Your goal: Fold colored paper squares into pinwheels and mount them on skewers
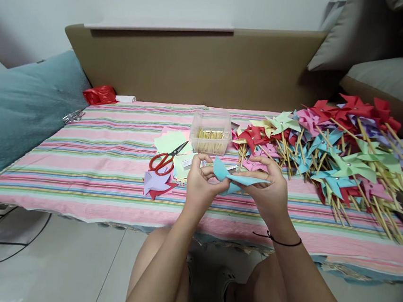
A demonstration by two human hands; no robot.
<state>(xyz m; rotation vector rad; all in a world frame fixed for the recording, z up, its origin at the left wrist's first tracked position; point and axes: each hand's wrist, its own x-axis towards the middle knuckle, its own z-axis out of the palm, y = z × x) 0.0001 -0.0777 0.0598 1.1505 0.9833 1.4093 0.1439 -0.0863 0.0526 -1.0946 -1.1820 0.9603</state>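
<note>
A light blue piece of paper (248, 180), folded or curled at its points, is held up between my two hands over the striped cloth. My left hand (204, 179) pinches its left side with thumb and fingers. On the other side, my right hand (267, 188) is closed on the paper's right edge. Just beyond sits a clear plastic box (209, 144) with short wooden sticks inside. Left of my hands, red-handled scissors (163, 161) lie on pale green paper sheets (169, 142), beside a lilac cut paper piece (156, 182).
Many finished paper pinwheels (346, 162) on sticks are heaped at the right. A striped cloth (95, 174) covers the seat. A red plastic bundle (100, 95) lies at the back left, near a teal cushion (24, 105). A brown backrest (195, 69) stands behind.
</note>
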